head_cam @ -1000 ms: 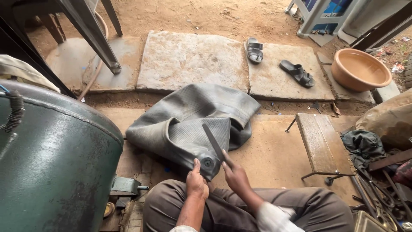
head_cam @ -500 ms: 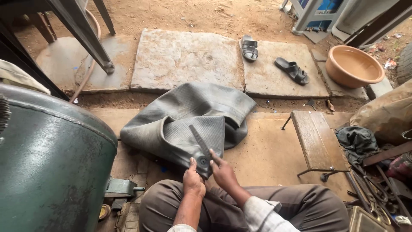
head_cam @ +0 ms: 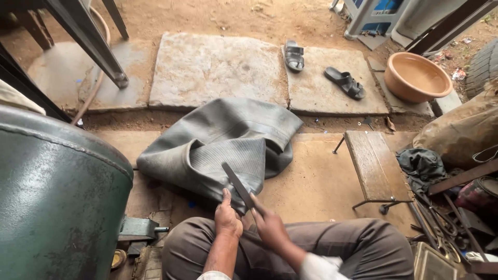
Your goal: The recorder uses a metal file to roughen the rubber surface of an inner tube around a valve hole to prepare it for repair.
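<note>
The right hand (head_cam: 270, 225) closes its fingers around a flat dark file (head_cam: 237, 185), its blade angled up-left across the edge of the grey rubber inner tube (head_cam: 223, 148). The left hand (head_cam: 227, 218) presses that edge down, fingers curled. Bare concrete lies open on the right, up to a low wooden bench (head_cam: 376, 166). A green metal tank (head_cam: 57, 192) crowds the left; stone slabs (head_cam: 218, 67) and sandals (head_cam: 345, 83) lie beyond.

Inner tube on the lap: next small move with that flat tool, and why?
Probably draw the flat tool across the inner tube. The right hand grips its handle end, the blade lies angled on the rubber, and the left hand pins the tube's near edge.
</note>
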